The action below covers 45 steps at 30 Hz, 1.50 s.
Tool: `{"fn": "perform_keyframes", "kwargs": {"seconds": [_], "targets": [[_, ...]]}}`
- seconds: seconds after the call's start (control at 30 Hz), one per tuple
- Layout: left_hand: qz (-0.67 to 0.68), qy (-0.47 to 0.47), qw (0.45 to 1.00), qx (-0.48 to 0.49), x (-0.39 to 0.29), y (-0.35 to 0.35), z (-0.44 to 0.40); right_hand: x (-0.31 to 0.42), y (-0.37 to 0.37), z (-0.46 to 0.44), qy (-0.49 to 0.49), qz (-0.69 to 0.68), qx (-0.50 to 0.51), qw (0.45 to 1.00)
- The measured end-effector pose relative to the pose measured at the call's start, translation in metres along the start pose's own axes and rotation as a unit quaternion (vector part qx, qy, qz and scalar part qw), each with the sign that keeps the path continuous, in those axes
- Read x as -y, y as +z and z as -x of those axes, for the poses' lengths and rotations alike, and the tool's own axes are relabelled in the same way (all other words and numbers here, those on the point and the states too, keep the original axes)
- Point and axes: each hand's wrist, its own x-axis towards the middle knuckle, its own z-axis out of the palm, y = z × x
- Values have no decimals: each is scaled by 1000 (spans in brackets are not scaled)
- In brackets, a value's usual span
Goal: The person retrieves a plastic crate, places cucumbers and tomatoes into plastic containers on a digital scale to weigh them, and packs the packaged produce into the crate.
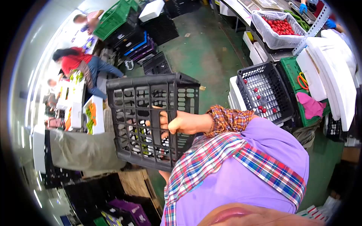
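Note:
A black plastic crate [141,113] with grid-like openings is held tilted in front of my body. My right hand [183,122], its cuff in orange plaid, is closed around a bar of the crate, with fingertips showing through the openings. Below the crate's lower edge, part of my left hand or wrist [164,175] shows close against it; its fingers are hidden behind the crate. Something green and pale shows through the crate's holes, but I cannot tell whether it lies inside or beyond.
At right, another black crate [264,90] holds several red round items. A lined crate of red tomatoes [279,27] stands on the table. Stacked crates [120,28] rise at upper left. A person in red [75,62] bends over a table; a covered stack [83,150] stands left.

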Motion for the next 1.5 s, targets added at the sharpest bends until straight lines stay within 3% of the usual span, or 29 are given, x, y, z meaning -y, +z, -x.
{"fn": "perform_keyframes", "kwargs": {"seconds": [0.13,0.23,0.3,0.33,0.37,0.47,0.57,0.6,0.83,0.93,1.03,1.13,1.23,1.3,1.37,1.4,1.43,1.5], "targets": [[-2,-66,993,98,-72,26,-149,35,-73,-97,-81,17,-75,994],[49,-184,940,283,-121,53,-250,96,-103,-147,-146,41,-128,980],[-54,-182,949,252,-142,84,-301,135,-125,-157,-198,51,-118,972],[-220,-119,963,99,-143,115,-313,151,-136,-157,-226,56,-136,963],[-301,-118,942,89,-144,162,-314,166,-147,-155,-254,58,-155,953],[-358,-205,903,119,-152,191,-392,205,-183,-151,-316,39,-243,916],[-424,-250,859,140,-150,225,-465,242,-229,-153,-338,58,-308,888],[-448,-248,849,131,-146,235,-489,254,-243,-155,-339,69,-371,862],[-461,-242,846,114,-146,308,-647,345,-417,-141,-373,45,-525,764],[-445,-233,863,57,-152,348,-715,382,-478,-138,-368,26,-578,728],[-437,-226,869,51,-153,397,-767,415,-512,-129,-365,12,-597,714],[-443,-228,866,48,-147,434,-823,443,-530,-133,-388,-62,-665,636],[-461,-255,850,17,-141,466,-884,449,-556,-125,-383,-101,-679,618],[-478,-269,836,11,-137,485,-931,439,-582,-109,-387,-114,-637,657],[-511,-274,815,17,-130,502,-985,449,-584,-118,-400,-128,-660,623],[-518,-275,810,24,-125,515,-1009,450,-600,-106,-407,-114,-648,634],[-527,-275,804,32,-121,529,-1037,434,-642,-64,-454,-74,-452,765],[-534,-275,799,27,-118,548,-1109,479,-613,-121,-416,-109,-688,584]]}}
